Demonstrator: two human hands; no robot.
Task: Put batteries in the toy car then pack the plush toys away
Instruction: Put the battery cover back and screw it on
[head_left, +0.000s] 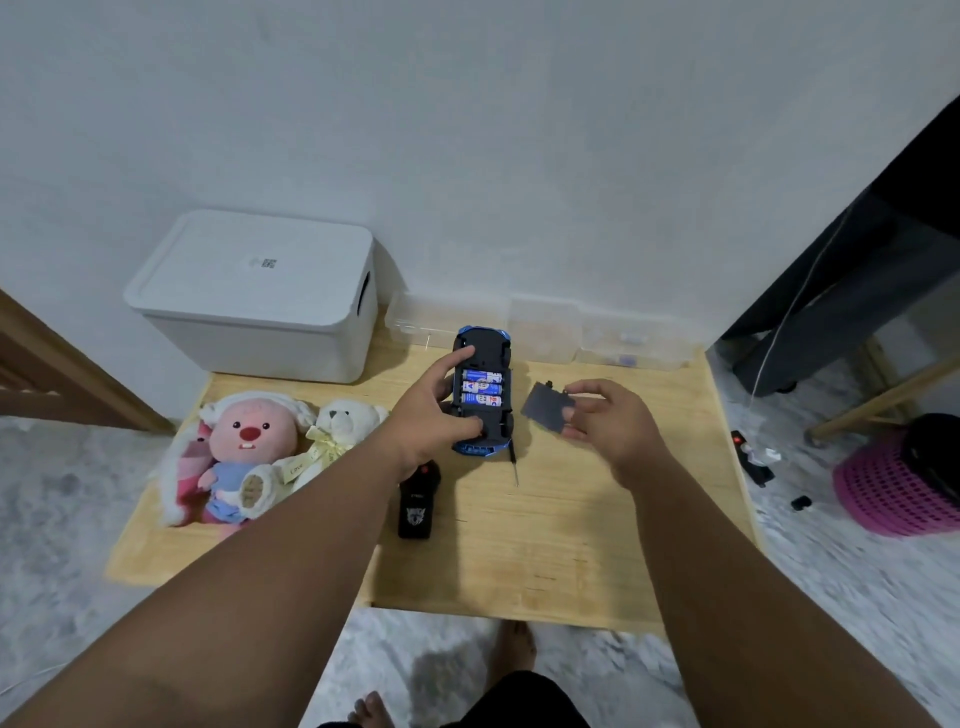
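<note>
A blue toy car (483, 364) lies upside down near the back middle of the wooden table (571, 519). Its battery bay is open and holds three blue-and-white batteries (482, 387). My left hand (431, 415) grips the car's left side, index finger on the underside and thumb near its near end. My right hand (602, 421) holds the dark grey battery cover (545, 408) just right of the car. A pink beaver plush (244, 447), a white bear plush (337, 431) and a pink-and-white plush (184, 467) lie together at the table's left.
A white lidded storage box (260, 291) stands at the back left. Clear plastic boxes (545, 327) line the back edge. A black remote control (418, 499) lies near my left wrist, a small screwdriver (514, 462) by the car. A pink basket (893, 488) sits on the floor, right.
</note>
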